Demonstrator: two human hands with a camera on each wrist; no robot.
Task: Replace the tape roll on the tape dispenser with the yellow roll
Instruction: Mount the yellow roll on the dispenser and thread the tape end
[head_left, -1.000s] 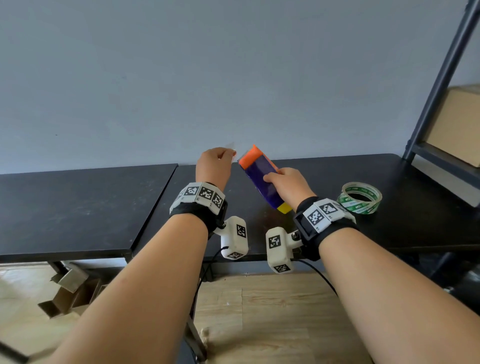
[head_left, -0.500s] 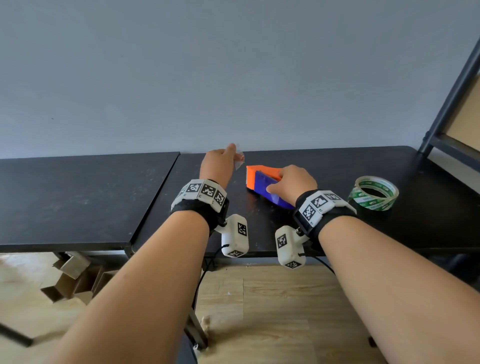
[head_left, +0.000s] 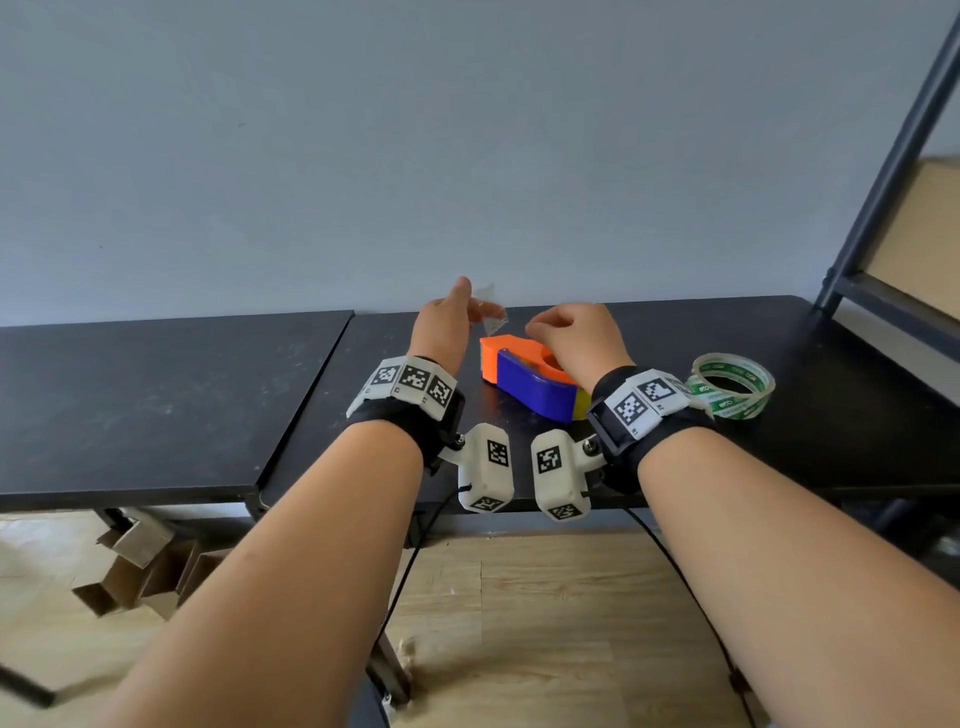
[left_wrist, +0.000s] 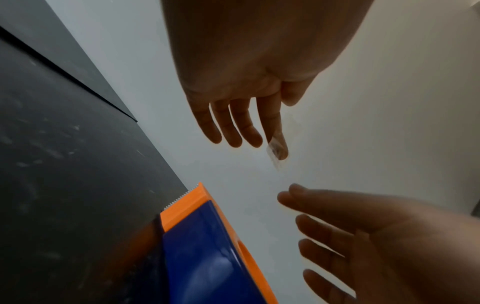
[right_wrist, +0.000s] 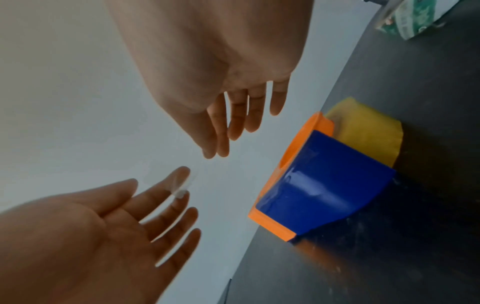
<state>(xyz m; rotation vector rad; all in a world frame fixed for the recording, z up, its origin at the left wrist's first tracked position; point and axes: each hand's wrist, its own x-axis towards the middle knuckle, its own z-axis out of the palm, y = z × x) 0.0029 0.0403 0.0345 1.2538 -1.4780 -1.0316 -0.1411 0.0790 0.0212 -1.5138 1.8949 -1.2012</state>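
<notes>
The orange and blue tape dispenser (head_left: 524, 379) stands on the black table (head_left: 675, 332), with the yellow roll (head_left: 582, 406) showing at its near end. In the right wrist view the yellow roll (right_wrist: 369, 131) sits against the dispenser (right_wrist: 319, 185). My right hand (head_left: 569, 340) hovers just above the dispenser, fingers straight and holding nothing. My left hand (head_left: 447, 325) is raised left of the dispenser with straight fingers. A small piece of clear tape (left_wrist: 276, 151) sticks to its index fingertip. The two hands' fingertips are close but apart.
A clear tape roll with green print (head_left: 732, 384) lies flat on the table right of the dispenser. A second black table (head_left: 156, 395) adjoins on the left. A dark metal shelf frame (head_left: 883, 208) holding a cardboard box rises at the right. A grey wall stands behind.
My right hand lowered the dispenser onto the table, let go of it and rose toward my left hand. My left hand straightened its fingers, the tape piece still stuck to one.
</notes>
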